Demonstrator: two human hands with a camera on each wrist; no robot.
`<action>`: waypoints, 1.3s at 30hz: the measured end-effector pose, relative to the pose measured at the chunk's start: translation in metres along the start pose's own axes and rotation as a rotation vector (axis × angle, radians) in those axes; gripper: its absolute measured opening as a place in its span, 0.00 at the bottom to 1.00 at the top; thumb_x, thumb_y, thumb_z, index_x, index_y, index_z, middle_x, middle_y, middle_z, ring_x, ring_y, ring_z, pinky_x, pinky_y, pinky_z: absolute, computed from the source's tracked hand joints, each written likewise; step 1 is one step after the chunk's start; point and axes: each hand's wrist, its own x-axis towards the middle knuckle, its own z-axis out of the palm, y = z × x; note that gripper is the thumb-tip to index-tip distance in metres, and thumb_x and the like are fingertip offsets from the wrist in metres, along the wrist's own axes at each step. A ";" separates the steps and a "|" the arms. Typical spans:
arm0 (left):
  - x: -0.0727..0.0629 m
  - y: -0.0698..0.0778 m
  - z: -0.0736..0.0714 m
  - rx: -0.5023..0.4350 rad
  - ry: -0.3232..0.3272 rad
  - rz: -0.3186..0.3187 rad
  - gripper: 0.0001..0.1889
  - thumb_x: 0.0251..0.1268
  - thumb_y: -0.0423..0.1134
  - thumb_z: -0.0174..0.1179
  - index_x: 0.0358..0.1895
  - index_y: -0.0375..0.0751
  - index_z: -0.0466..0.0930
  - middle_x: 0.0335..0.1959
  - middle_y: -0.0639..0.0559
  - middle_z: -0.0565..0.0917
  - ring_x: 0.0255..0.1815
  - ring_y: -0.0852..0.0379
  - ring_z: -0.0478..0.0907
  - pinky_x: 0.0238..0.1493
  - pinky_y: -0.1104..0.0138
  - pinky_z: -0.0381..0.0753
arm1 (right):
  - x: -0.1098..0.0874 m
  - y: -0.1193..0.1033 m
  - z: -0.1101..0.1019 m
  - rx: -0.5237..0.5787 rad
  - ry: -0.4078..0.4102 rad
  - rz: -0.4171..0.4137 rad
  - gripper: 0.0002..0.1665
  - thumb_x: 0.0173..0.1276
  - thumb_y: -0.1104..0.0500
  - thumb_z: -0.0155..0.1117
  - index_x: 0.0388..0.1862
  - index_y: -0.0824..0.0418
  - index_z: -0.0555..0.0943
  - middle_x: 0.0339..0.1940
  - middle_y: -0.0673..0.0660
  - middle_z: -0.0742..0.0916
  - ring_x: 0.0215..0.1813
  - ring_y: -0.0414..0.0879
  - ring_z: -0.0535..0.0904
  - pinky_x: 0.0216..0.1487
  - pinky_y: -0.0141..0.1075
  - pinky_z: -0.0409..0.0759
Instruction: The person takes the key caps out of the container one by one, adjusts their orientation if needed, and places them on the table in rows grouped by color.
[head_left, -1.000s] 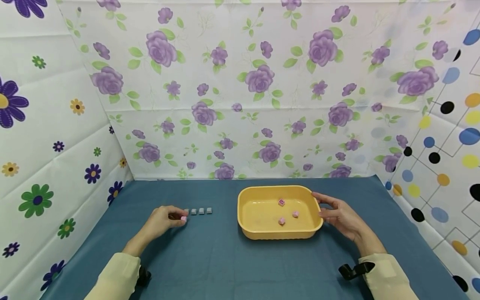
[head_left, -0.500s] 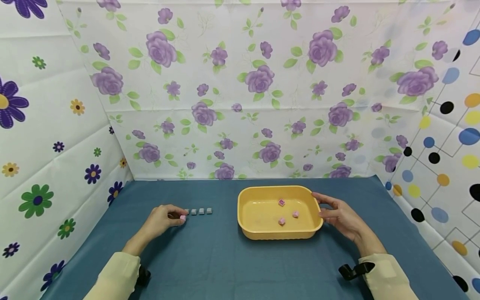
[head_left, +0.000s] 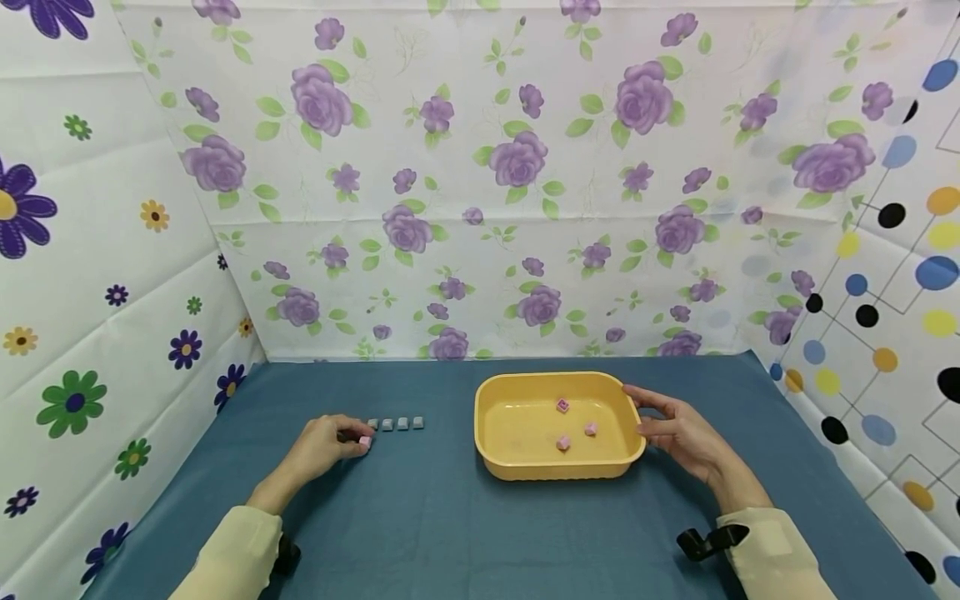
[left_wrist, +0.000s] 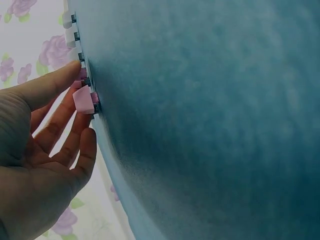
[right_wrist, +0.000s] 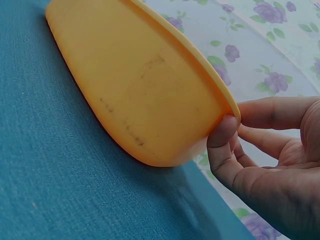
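Observation:
My left hand (head_left: 322, 446) is low over the cloth at the left end of a row of several pale grey keycaps (head_left: 402, 423). Thumb and fingertips close on a pink keycap (head_left: 364, 442). The left wrist view shows two pink keycaps, one by the thumb tip (left_wrist: 75, 66) and a nearer pink keycap (left_wrist: 84, 101) before the fingers; dark parts show under them. On the right, my right hand (head_left: 693, 446) grips the rim of a yellow plastic tray (head_left: 555, 472), thumb against its outer wall. Three pink keycaps (head_left: 563, 443) lie apart inside, one showing its underside.
A blue-green cloth (head_left: 450, 533) covers the table. Behind it hangs a white sheet with purple roses (head_left: 517, 158). Patterned sheets stand at the left and right sides. Both sleeves carry a black wrist mount (head_left: 708, 542).
My left hand has shifted slightly, and the pink keycap at its fingertips sits a little lower and closer to me. My right hand and the tray stay put.

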 end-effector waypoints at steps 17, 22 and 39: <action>-0.003 -0.004 -0.001 -0.022 -0.007 0.006 0.10 0.67 0.31 0.71 0.49 0.43 0.91 0.49 0.47 0.87 0.44 0.53 0.79 0.45 0.59 0.81 | 0.000 -0.002 0.003 0.019 -0.004 0.014 0.45 0.75 0.68 0.64 0.85 0.63 0.55 0.65 0.62 0.67 0.56 0.48 0.78 0.53 0.37 0.84; -0.002 0.000 -0.007 -0.073 0.019 0.044 0.12 0.67 0.34 0.72 0.52 0.40 0.89 0.48 0.45 0.88 0.47 0.49 0.83 0.43 0.57 0.85 | -0.001 -0.003 0.003 0.024 -0.002 0.014 0.45 0.75 0.68 0.64 0.85 0.63 0.55 0.64 0.62 0.67 0.54 0.48 0.78 0.52 0.37 0.84; 0.019 0.047 0.008 -0.324 0.072 0.143 0.17 0.73 0.40 0.67 0.61 0.39 0.84 0.53 0.41 0.87 0.54 0.45 0.83 0.49 0.50 0.84 | 0.000 -0.001 0.001 0.014 -0.006 0.006 0.45 0.75 0.68 0.64 0.85 0.63 0.55 0.64 0.63 0.67 0.50 0.47 0.79 0.50 0.36 0.84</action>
